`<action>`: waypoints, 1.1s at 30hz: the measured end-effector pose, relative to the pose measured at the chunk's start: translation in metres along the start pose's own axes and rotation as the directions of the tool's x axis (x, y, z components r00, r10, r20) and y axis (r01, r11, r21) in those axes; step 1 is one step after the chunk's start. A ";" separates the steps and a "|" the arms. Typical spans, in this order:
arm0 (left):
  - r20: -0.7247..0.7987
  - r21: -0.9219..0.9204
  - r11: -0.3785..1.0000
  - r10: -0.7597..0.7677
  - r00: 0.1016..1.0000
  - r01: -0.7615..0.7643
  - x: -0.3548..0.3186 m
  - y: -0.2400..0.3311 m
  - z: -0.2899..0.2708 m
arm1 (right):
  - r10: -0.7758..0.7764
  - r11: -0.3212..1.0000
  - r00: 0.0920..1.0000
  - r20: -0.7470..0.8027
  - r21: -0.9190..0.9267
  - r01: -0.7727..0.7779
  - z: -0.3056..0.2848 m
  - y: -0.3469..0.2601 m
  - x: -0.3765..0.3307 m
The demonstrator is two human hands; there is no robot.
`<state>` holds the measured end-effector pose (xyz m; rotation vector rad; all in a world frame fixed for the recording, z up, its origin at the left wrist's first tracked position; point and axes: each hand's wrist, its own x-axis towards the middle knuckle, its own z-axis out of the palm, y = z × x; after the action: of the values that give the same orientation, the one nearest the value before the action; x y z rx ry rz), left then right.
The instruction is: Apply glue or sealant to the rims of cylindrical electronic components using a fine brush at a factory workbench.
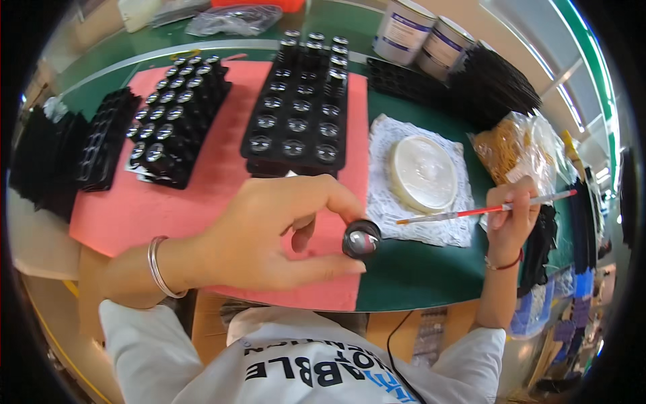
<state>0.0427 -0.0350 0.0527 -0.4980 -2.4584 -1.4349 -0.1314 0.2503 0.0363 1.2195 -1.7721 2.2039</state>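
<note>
- With the left hand (269, 232) pinching a small round black lens part (361, 240) between thumb and fingertips, its glass face tilts up toward the person, probably so it's easy to reach; it sits above the table edge, where pink mat (148, 202) meets green table (417, 269).
- Right hand (513, 214) closed on a thin red brush (484, 211) like a pen, tip aimed left over the white cloth (404, 225), near the part but not touching.
- Shallow round white dish (422, 172) sits on the cloth, just beside the brush tip; looks placed for dipping.
- Black trays (299, 114) of similar parts lie further back on the mat, within reach.
- Two tins (420, 37) stand at the far edge.
</note>
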 end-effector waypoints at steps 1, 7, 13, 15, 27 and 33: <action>-0.030 0.106 0.990 0.096 0.995 -0.092 -0.001 0.007 -0.006 | -0.005 1.000 1.000 -0.010 -0.002 0.005 -0.002 0.000 0.000; -0.615 0.628 0.773 0.425 0.664 0.087 -0.050 0.016 -0.055 | -0.027 0.999 1.000 0.001 0.045 0.027 -0.006 0.008 -0.002; -0.818 0.365 0.789 0.018 0.575 0.494 -0.099 -0.024 -0.117 | -0.012 1.000 1.000 -0.015 0.012 0.013 -0.004 0.004 -0.003; -0.802 0.353 0.758 -0.056 0.594 0.549 -0.111 -0.041 -0.122 | -0.001 1.000 1.000 -0.028 -0.012 0.001 -0.002 0.003 -0.003; -0.754 0.360 0.706 -0.165 0.636 0.610 -0.114 -0.064 -0.121 | 0.023 0.999 0.996 -0.083 -0.023 -0.025 0.002 0.000 -0.003; -0.702 0.357 0.703 -0.232 0.673 0.615 -0.118 -0.057 -0.126 | 0.026 0.999 0.994 -0.103 -0.038 -0.030 0.002 -0.002 -0.004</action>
<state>0.1319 -0.1911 0.0237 0.6727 -2.3190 -0.6882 -0.1267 0.2505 0.0356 1.0602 -1.7948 2.1925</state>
